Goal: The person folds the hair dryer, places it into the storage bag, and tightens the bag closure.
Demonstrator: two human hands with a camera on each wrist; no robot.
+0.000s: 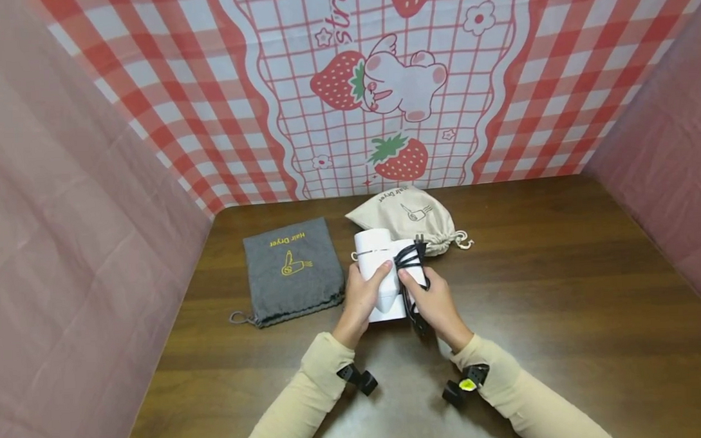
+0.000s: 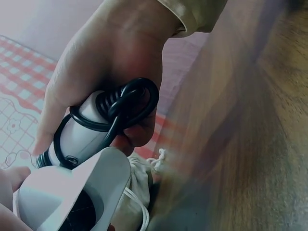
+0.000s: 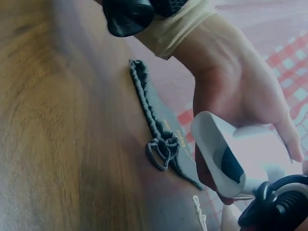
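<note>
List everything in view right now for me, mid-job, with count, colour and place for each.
Hair dryer: one, white, held in both hands above the table
Cord: one, black, wrapped around the dryer's handle
Grey bag: one, grey with yellow print, on the table's left
Cream bag: one, cream with dark print, beyond the dryer
Table: one, brown, beneath everything
Strawberry cloth: one, red and white, behind the table
Side cloths: two, pink, left and right
Wrist cameras: two, black, one on each sleeve
Sleeves: two, cream, on the forearms
Left grip: one, bare, on the dryer's barrel
Right grip: one, bare, on the corded handle
</note>
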